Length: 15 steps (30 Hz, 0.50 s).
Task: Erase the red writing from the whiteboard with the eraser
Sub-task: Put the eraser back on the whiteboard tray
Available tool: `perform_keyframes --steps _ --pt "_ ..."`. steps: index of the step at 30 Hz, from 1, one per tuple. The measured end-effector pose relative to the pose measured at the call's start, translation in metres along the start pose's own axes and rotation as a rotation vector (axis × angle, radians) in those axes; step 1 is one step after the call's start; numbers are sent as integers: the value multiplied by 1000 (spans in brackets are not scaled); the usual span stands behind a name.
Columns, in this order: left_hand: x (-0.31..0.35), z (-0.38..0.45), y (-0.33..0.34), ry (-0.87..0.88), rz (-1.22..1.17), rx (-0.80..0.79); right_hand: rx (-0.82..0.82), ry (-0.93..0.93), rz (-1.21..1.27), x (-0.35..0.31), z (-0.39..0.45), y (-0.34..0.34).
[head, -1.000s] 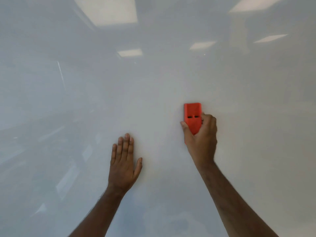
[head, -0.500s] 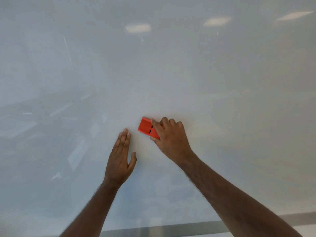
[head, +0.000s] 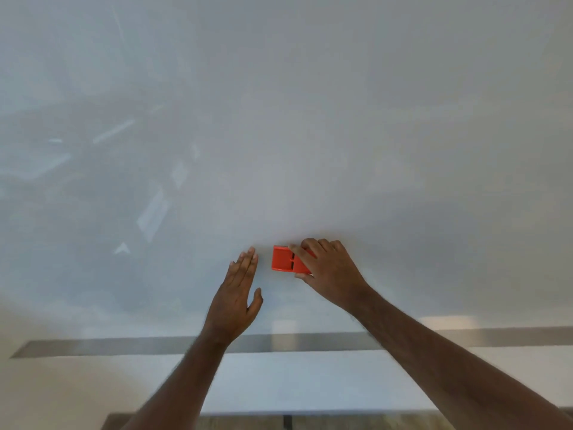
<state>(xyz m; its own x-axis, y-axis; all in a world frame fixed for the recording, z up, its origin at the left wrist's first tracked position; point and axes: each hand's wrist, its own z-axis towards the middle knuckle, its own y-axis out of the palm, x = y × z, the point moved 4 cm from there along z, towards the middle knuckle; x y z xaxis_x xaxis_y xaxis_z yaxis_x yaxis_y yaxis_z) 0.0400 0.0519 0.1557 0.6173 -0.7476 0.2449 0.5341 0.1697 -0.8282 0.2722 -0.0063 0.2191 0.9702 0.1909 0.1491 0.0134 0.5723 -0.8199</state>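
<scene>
Fingers of right hand [head: 328, 271] curl round the red eraser [head: 286, 259], pressing it flat on the whiteboard [head: 310, 135], likely for wiping. Left hand [head: 237, 293], just left of eraser, fingers straight, holding nothing, flat on board, probably bracing. No red writing visible; looks done.

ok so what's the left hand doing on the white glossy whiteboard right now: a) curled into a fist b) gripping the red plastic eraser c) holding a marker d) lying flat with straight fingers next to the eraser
d: the left hand lies flat on the white glossy whiteboard with its fingers straight, just left of the red plastic eraser, which the right hand grips.
</scene>
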Motion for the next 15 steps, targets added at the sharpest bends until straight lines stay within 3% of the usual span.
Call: perform_keyframes --steps 15 --pt "-22 -62 96 -163 -1 -246 -308 117 145 -22 -87 113"
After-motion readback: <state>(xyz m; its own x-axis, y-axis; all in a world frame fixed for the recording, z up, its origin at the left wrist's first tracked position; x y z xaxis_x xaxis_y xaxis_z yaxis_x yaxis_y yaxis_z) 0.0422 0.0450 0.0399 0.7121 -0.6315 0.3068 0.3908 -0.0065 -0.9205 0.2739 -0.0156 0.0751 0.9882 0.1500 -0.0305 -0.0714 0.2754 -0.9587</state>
